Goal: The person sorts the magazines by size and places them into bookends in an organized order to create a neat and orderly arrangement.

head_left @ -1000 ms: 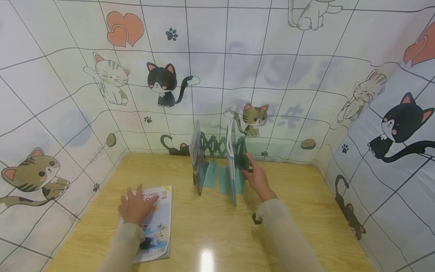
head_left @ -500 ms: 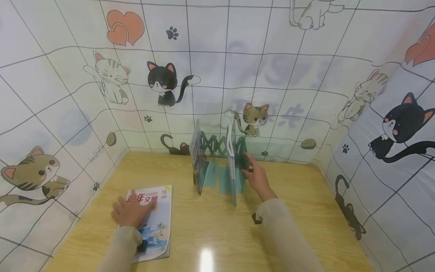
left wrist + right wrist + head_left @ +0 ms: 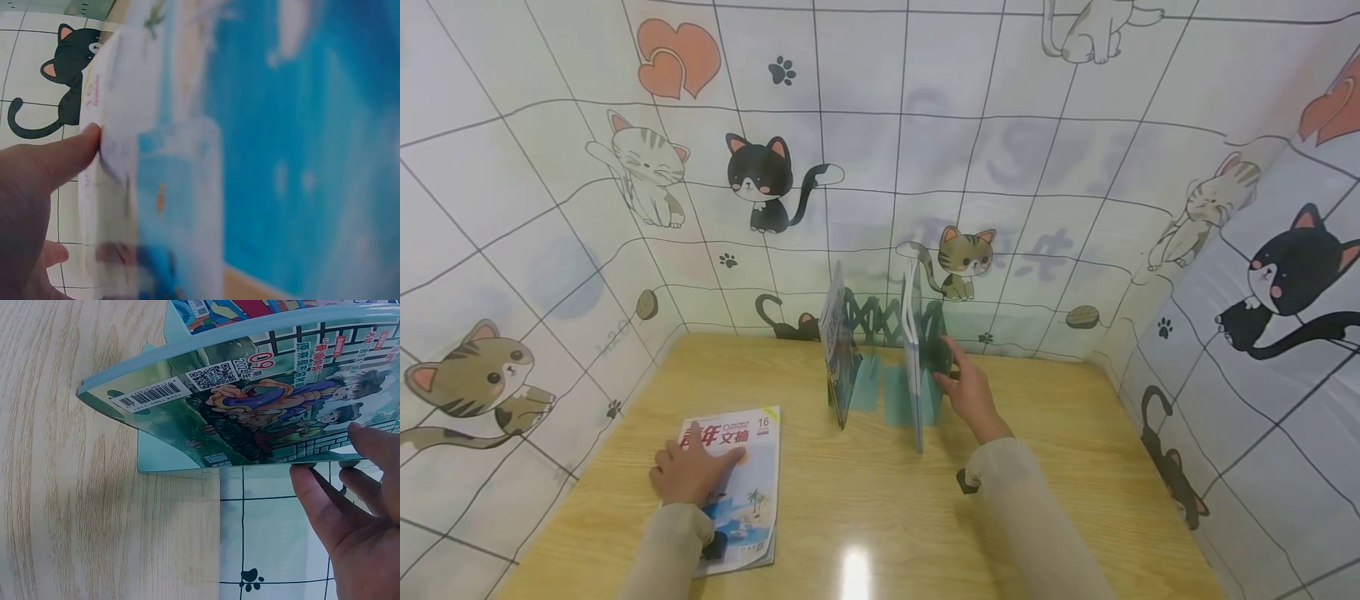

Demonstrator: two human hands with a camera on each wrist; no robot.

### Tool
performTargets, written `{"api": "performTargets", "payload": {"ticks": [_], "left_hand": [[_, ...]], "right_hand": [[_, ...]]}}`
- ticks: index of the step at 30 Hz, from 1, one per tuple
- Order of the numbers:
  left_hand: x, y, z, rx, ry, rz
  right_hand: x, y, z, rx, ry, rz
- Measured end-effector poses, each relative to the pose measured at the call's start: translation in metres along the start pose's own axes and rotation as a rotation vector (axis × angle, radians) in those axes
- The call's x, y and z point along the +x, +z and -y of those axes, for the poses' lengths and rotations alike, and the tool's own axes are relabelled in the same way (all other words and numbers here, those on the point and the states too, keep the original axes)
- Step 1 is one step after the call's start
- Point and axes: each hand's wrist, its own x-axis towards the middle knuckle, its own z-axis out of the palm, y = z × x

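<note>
My left hand point(image 3: 688, 475) rests on a magazine point(image 3: 752, 492) lying flat at the table's left, its fingers spread near the left edge. The left wrist view shows the thumb point(image 3: 69, 156) touching the blurred blue-and-white cover. My right hand point(image 3: 972, 404) grips the right end of a green expandable book rack point(image 3: 867, 387) between thumb and fingers. Beside it a magazine point(image 3: 912, 358) stands upright in the rack; in the right wrist view its illustrated cover point(image 3: 244, 419) carries a barcode. At the rack's left end stands another upright magazine point(image 3: 837, 358). Some right fingertips are hidden.
The wooden table point(image 3: 850, 500) meets a cat-patterned cloth wall point(image 3: 880, 167) just behind the rack, with similar walls at left and right. Small black wrist devices point(image 3: 967, 481) sit at the cuffs.
My left hand slid left and slightly down over the flat magazine, uncovering more of its red title, then stayed nearly still. My right hand and the rack have not moved.
</note>
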Motion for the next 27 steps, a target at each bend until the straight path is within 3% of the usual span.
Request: {"api": "performTargets", "payload": {"ticks": [8, 19, 27], "left_hand": [[0.001, -0.001, -0.001, -0.012, 0.010, -0.024], [-0.002, -0.012, -0.006, -0.038, -0.016, -0.010], [0.000, -0.010, -0.004, -0.072, -0.050, 0.002]], "right_hand": [[0.000, 0.000, 0.000, 0.000, -0.021, -0.001], [0.000, -0.001, 0.001, 0.004, -0.006, 0.004], [0.000, -0.001, 0.000, 0.005, -0.026, 0.001]]}}
